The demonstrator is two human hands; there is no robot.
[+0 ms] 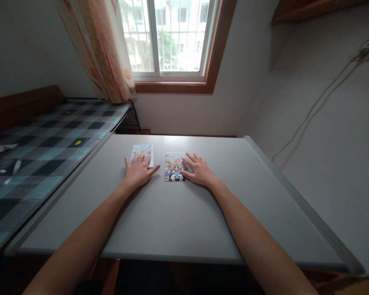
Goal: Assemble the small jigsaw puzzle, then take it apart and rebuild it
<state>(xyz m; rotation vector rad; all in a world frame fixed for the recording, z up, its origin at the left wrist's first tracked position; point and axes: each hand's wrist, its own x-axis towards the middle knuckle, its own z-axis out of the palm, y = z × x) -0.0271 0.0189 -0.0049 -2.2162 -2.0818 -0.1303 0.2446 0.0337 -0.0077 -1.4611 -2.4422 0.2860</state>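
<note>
My left hand lies with fingers spread over a small printed picture sheet with a pale border. Its thumb points right, onto the bare tabletop. To the right is a colourful picture puzzle, with many small figures and a blue-and-white cartoon face along its near edge. My right hand rests on the puzzle's right side, fingers apart, covering part of it. Both pictures lie flat and apart from each other. Neither hand grasps anything.
The pictures lie on a white table with raised side edges. On the left stands a bed with a checked cover and a clear plastic bag on it. Behind are a curtain and window. A cable hangs down the right wall.
</note>
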